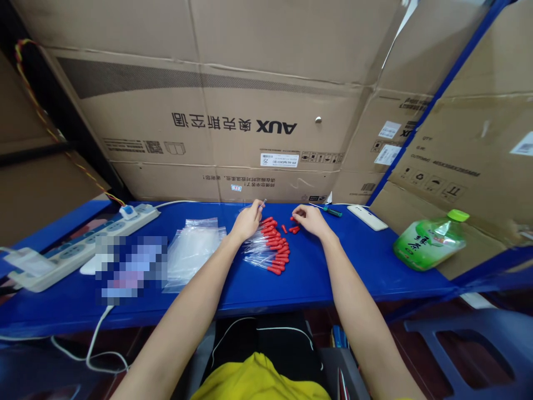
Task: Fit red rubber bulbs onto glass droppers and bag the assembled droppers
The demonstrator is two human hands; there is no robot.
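2 bare hands work at the far middle of the blue table point(333, 272). Left hand point(246, 221) has its fingers curled together, pinching 1 thin clear tube point(262, 204) whose free end sticks out far-right of the fist. Right hand point(310, 220) lies palm down with fingertips bent onto the loose red caps point(293, 228); can't tell if it pinches 1. Those caps lie between the 2 hands, just beside the right fingertips. Pile of capped tubes point(270, 247) lies just near of the caps, between both wrists, red ends toward the right, touching each other. Clear plastic bags point(191, 247) are stacked flat left of the left forearm. White power strip point(79, 247) sits far left. Green-handled screwdriver point(331, 210) and white flat device point(367, 217) lie right of the right hand by the far edge. Green bottle point(428, 244) lies tilted at the right end. Cardboard boxes point(233, 122) wall the far side.
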